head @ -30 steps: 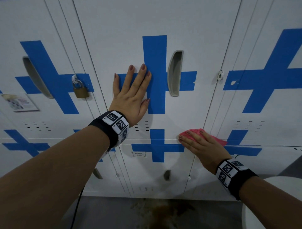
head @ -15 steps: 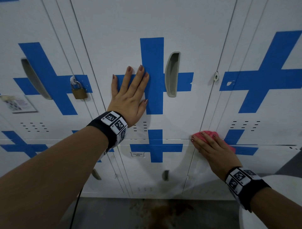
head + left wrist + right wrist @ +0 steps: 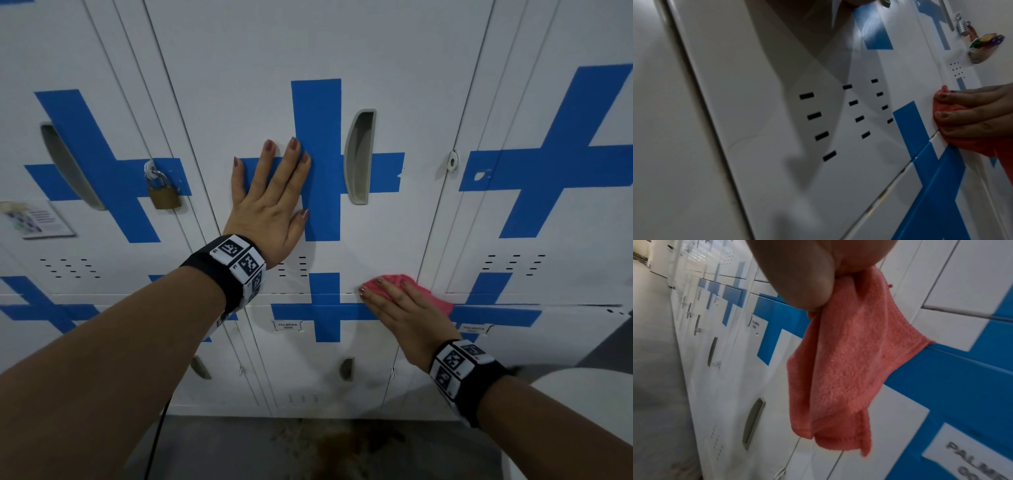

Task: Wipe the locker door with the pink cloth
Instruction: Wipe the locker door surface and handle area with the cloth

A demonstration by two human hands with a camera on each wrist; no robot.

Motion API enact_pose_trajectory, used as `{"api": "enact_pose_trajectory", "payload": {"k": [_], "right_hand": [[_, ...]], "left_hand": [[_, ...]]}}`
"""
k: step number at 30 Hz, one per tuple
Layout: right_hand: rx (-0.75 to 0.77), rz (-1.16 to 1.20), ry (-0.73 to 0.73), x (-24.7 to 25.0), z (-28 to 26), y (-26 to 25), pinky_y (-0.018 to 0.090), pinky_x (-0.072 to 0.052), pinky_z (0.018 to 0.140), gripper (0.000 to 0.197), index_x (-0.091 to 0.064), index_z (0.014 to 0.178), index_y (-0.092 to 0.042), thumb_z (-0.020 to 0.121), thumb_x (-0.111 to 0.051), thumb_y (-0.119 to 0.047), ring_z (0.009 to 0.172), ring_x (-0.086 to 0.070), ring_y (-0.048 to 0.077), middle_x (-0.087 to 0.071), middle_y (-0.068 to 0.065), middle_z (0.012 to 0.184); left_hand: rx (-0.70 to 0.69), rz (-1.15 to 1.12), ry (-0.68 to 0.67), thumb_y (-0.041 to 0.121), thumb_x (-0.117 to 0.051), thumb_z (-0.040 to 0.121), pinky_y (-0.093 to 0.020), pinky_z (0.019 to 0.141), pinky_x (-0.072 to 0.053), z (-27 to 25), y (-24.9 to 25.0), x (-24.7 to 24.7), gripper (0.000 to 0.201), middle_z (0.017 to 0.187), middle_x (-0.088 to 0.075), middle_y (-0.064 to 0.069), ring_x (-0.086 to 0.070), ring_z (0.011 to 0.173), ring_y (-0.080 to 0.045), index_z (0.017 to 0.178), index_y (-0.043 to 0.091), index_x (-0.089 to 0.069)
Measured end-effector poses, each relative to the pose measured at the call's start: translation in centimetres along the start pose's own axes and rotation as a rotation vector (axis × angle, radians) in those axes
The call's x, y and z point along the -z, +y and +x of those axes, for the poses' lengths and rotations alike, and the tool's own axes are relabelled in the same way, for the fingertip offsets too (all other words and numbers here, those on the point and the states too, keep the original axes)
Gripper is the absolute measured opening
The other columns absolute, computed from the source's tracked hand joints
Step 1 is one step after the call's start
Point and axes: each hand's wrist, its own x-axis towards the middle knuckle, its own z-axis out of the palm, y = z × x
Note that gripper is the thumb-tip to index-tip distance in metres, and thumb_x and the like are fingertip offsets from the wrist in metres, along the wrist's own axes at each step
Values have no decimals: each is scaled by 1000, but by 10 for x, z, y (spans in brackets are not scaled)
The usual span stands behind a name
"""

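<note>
On the white locker door [image 3: 394, 233], the pink cloth [image 3: 424, 294] lies pressed.

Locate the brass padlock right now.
In the head view the brass padlock hangs on the locker left of the door being wiped, over a blue cross arm, left of the left hand pressed flat on that door.

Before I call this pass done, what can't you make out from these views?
- Door surface under the cloth: covered by the cloth and right hand, all views.
- Left hand palm contact: head view shows only its back.
- Name label: too small; cut off in right wrist view.
</note>
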Motion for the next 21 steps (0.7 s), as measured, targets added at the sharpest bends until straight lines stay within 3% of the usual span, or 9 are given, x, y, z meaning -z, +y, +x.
{"api": "enact_pose_trajectory", "payload": {"k": [4, 6, 8, 15, 17, 19, 21], "right_hand": [[30, -28, -20, 6, 14, -8, 48, 0, 113, 66, -9, 147, -12, 84, -28, -13, 140, 5, 30, -2, 4, 155], [74, -67, -33, 10, 19, -13, 47, 14, 110, 65, 11, 144, -12, 87, -20, -14, 136, 23, 29, 19, 3, 152], [93, -30, -46, 14, 23, -18, 46, 22, 105, 64, 20, 142, -13, 88, -14, -13, 132, 33, 28, 30, 2, 148], [106, -2, -43, 15, 39, -30, 45, 28, 106, 65, 14, 143, -12, 87, -20, -12, 133, 30, 26, 21, 3, 151], [134, 37, -37, 21, 40, -33, 43, 29, 104, 68, 12, 144, -13, 89, -28, -10, 133, 29, 24, 21, 2, 151], [172, 176, 5, 24, 40, -30, 41, 20, 107, 79, -2, 146, -14, 86, -53, -14, 138, 19, 23, 11, 1, 153], [187, 288, 65, 35, 37, -26, 42, -8, 114, 89, -32, 143, -12, 68, -78, -21, 142, -17, 25, -23, 5, 153]], "left_hand": [[-4, -4, 7, 38, -40, 92, -51, 111, 11, 0, 0, 0, 73, 157, -3, -5, 3, 143, -30, 150, 17, -1], [-3, -5, 7, 39, -41, 92, -51, 111, 10, 0, 0, 0, 74, 157, -3, -5, 3, 143, -30, 150, 17, -1], [-5, -1, 7, 39, -41, 92, -52, 111, 9, 0, 0, -1, 74, 157, -3, -5, 3, 143, -30, 150, 17, -1], [-14, -7, 13, 38, -42, 92, -53, 111, 9, 0, -1, -1, 73, 157, -4, -5, 2, 143, -30, 150, 16, -4], [-14, -8, 13, 38, -42, 92, -53, 111, 8, 0, -1, 0, 73, 157, -5, -5, 2, 143, -30, 150, 16, -4], [-15, -10, 10, 38, -42, 92, -53, 111, 8, 0, -1, 1, 73, 157, -5, -5, 2, 143, -30, 150, 16, -4], [-13, -13, 5, 38, -42, 92, -53, 111, 9, 0, -1, 1, 73, 157, -5, -5, 3, 143, -30, 150, 16, -3]]}}
